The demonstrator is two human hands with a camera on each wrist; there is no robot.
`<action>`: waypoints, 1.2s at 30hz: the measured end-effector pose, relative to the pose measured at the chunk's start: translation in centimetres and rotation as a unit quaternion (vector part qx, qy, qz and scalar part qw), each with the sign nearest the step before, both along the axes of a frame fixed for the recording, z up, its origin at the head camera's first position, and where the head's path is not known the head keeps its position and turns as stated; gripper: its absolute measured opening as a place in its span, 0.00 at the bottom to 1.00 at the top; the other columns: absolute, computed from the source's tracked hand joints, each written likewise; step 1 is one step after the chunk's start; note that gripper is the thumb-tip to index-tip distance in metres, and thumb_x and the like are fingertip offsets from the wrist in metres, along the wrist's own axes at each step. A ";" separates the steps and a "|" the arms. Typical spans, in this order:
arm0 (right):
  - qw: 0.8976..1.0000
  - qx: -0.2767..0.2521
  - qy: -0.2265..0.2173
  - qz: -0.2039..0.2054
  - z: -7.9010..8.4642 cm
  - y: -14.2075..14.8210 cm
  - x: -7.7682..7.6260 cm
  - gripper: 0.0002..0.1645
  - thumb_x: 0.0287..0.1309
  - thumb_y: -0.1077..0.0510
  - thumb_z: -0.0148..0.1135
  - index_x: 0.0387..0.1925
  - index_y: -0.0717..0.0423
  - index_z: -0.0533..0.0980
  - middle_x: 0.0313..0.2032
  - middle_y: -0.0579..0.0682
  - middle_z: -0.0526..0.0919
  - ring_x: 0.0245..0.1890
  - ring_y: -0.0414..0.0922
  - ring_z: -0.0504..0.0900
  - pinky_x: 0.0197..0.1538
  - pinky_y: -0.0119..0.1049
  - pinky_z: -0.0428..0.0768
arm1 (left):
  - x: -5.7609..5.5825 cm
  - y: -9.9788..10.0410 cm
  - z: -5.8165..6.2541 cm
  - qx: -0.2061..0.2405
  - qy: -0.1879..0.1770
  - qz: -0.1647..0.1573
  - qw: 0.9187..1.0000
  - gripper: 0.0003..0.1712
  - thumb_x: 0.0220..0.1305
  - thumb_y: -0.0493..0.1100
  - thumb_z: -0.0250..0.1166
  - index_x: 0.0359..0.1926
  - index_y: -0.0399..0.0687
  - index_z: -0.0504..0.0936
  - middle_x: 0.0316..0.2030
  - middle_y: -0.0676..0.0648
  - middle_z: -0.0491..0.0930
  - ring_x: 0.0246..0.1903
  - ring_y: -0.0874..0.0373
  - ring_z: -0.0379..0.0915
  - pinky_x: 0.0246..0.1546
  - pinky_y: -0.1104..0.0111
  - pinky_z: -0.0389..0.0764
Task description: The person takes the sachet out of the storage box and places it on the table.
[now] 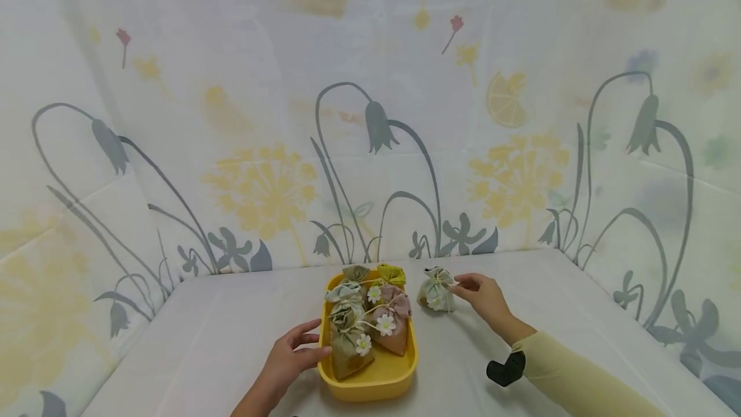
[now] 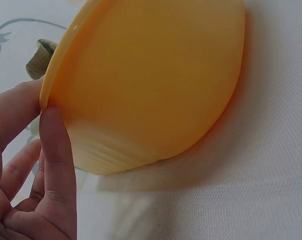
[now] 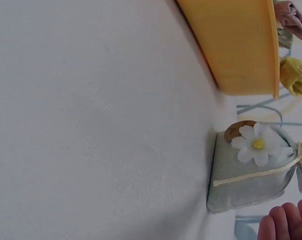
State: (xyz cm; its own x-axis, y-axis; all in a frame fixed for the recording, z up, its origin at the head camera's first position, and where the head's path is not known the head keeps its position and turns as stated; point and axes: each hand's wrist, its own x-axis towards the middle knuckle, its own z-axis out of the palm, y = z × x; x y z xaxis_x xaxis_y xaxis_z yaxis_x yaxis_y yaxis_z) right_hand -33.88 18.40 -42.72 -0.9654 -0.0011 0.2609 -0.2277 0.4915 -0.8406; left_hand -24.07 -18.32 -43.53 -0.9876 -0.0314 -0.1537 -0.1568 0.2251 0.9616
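My left hand (image 1: 292, 356) pinches the left rim of a yellow plastic bin (image 1: 370, 391), thumb over the rim and fingers against its outer wall. Small drawstring pouches in sage green, pink and yellow-green fill most of the bin, some with white fabric flowers. To the right of the bin, a pale green pouch (image 1: 437, 295) stands upright on the table. My right hand (image 1: 486, 301) holds it at the tied neck with thumb and fingertips. In the right wrist view the pouch shows a white flower (image 3: 253, 145), a brown tag (image 3: 237, 130) and a cream cord (image 3: 256, 175).
A white cloth covers the table (image 1: 231, 314). Behind it hangs a pale curtain (image 1: 376, 50) printed with grey bellflowers and yellow blossoms. A black strap piece (image 1: 506, 369) sits at my right wrist, by the yellow-green sleeve (image 1: 579, 372).
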 end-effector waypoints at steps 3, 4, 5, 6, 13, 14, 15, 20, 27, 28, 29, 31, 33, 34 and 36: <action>1.000 -0.009 -0.011 0.003 -0.2 0.3 0.5 0.19 0.54 0.58 0.66 0.45 0.68 0.77 0.34 0.52 0.81 0.36 0.46 0.79 0.36 0.33 0.77 | 0.1 0.0 0.0 0.001 0.000 0.001 1.000 0.45 0.46 0.48 0.75 0.63 0.36 0.66 0.44 0.41 0.76 0.35 0.56 0.77 0.37 0.62 0.81; 1.000 -0.013 -0.016 0.003 -0.2 0.4 0.7 0.20 0.54 0.58 0.66 0.45 0.67 0.77 0.34 0.51 0.81 0.36 0.46 0.79 0.36 0.32 0.76 | 0.1 0.0 0.0 0.001 0.001 0.000 1.000 0.45 0.46 0.48 0.75 0.63 0.36 0.66 0.44 0.41 0.76 0.35 0.56 0.77 0.37 0.62 0.81; 1.000 -0.015 -0.021 0.002 -0.3 0.4 0.8 0.20 0.54 0.58 0.66 0.45 0.67 0.77 0.34 0.51 0.81 0.36 0.45 0.79 0.35 0.32 0.76 | 0.1 0.0 0.0 0.002 0.001 -0.001 1.000 0.45 0.46 0.48 0.75 0.63 0.36 0.66 0.44 0.41 0.76 0.35 0.55 0.77 0.37 0.62 0.81; 1.000 -0.017 -0.025 0.001 -0.3 0.4 1.1 0.20 0.54 0.58 0.66 0.45 0.67 0.77 0.34 0.51 0.81 0.35 0.44 0.78 0.35 0.32 0.76 | 0.2 0.0 0.0 0.003 0.003 -0.002 1.000 0.45 0.46 0.48 0.75 0.63 0.36 0.66 0.44 0.41 0.76 0.35 0.55 0.77 0.37 0.62 0.82; 0.998 -0.042 -0.053 0.006 -0.4 0.1 2.9 0.19 0.53 0.60 0.67 0.45 0.68 0.78 0.33 0.50 0.81 0.33 0.41 0.79 0.36 0.32 0.77 | 0.2 0.1 0.1 0.005 0.005 -0.009 1.000 0.45 0.46 0.48 0.75 0.63 0.35 0.66 0.44 0.41 0.75 0.35 0.55 0.77 0.37 0.61 0.81; 0.997 -0.050 -0.055 0.007 -0.3 0.0 3.2 0.19 0.53 0.60 0.67 0.45 0.68 0.78 0.33 0.50 0.81 0.33 0.42 0.79 0.36 0.33 0.78 | 0.2 0.1 0.1 0.007 0.006 -0.010 1.000 0.45 0.46 0.48 0.75 0.63 0.35 0.66 0.44 0.41 0.75 0.35 0.55 0.77 0.37 0.61 0.81; 0.997 -0.058 -0.057 0.009 -0.3 -0.2 3.5 0.19 0.53 0.60 0.67 0.45 0.68 0.78 0.33 0.50 0.82 0.34 0.42 0.80 0.37 0.34 0.78 | 0.2 0.1 0.1 0.009 0.006 -0.012 1.000 0.45 0.46 0.48 0.75 0.63 0.36 0.66 0.44 0.41 0.75 0.35 0.55 0.77 0.37 0.61 0.81; 0.993 -0.086 -0.071 0.028 -0.1 -1.0 4.6 0.19 0.53 0.61 0.66 0.45 0.69 0.77 0.35 0.52 0.82 0.35 0.43 0.81 0.40 0.38 0.80 | 0.1 0.1 0.0 0.011 0.009 -0.013 1.000 0.45 0.46 0.48 0.75 0.63 0.36 0.66 0.44 0.41 0.75 0.35 0.56 0.77 0.37 0.62 0.81; 0.990 -0.103 -0.077 0.057 0.2 -2.2 5.3 0.19 0.52 0.61 0.67 0.44 0.70 0.77 0.35 0.52 0.82 0.35 0.43 0.80 0.39 0.33 0.80 | 0.1 0.0 -0.2 0.012 0.007 -0.011 1.000 0.45 0.47 0.47 0.75 0.63 0.36 0.66 0.44 0.41 0.75 0.35 0.56 0.77 0.37 0.61 0.82; 0.990 -0.104 -0.076 0.063 0.3 -2.4 5.4 0.20 0.53 0.61 0.67 0.44 0.71 0.77 0.35 0.53 0.82 0.35 0.43 0.80 0.39 0.35 0.80 | 0.1 0.0 -0.2 0.012 0.006 -0.010 1.000 0.45 0.46 0.48 0.75 0.63 0.36 0.66 0.44 0.41 0.75 0.35 0.56 0.77 0.37 0.61 0.81; 0.989 -0.104 -0.076 0.067 0.4 -2.6 5.4 0.20 0.53 0.61 0.67 0.45 0.71 0.77 0.36 0.53 0.82 0.35 0.43 0.80 0.40 0.36 0.80 | 0.0 0.0 -0.2 0.012 0.005 -0.009 1.000 0.45 0.46 0.48 0.75 0.63 0.36 0.66 0.44 0.41 0.75 0.35 0.56 0.77 0.37 0.61 0.81; 0.989 -0.104 -0.079 0.073 0.6 -3.0 5.4 0.20 0.53 0.61 0.67 0.45 0.71 0.77 0.36 0.53 0.82 0.36 0.44 0.80 0.41 0.39 0.80 | 0.0 0.0 -0.2 0.012 0.004 -0.007 1.000 0.45 0.46 0.48 0.75 0.63 0.36 0.66 0.44 0.41 0.75 0.35 0.56 0.77 0.37 0.61 0.81; 0.988 -0.106 -0.085 0.078 0.8 -3.4 5.4 0.21 0.53 0.60 0.67 0.45 0.71 0.77 0.36 0.53 0.82 0.36 0.44 0.80 0.42 0.41 0.80 | 0.0 0.0 -0.3 0.011 0.003 -0.005 1.000 0.45 0.46 0.48 0.75 0.63 0.36 0.66 0.44 0.41 0.75 0.35 0.56 0.77 0.37 0.62 0.81; 0.987 -0.107 -0.088 0.079 0.8 -3.7 5.4 0.21 0.53 0.60 0.66 0.45 0.71 0.77 0.37 0.53 0.82 0.36 0.44 0.80 0.42 0.42 0.80 | -0.1 0.0 -0.3 0.012 0.003 -0.005 1.000 0.45 0.46 0.48 0.75 0.63 0.36 0.66 0.44 0.41 0.75 0.35 0.56 0.77 0.37 0.62 0.81; 0.986 -0.112 -0.093 0.084 1.0 -4.2 5.4 0.21 0.53 0.61 0.66 0.46 0.71 0.76 0.37 0.54 0.82 0.37 0.45 0.81 0.43 0.42 0.80 | -0.1 -0.1 -0.3 0.012 0.004 -0.004 1.000 0.45 0.47 0.48 0.75 0.63 0.36 0.66 0.44 0.41 0.74 0.35 0.56 0.76 0.37 0.62 0.81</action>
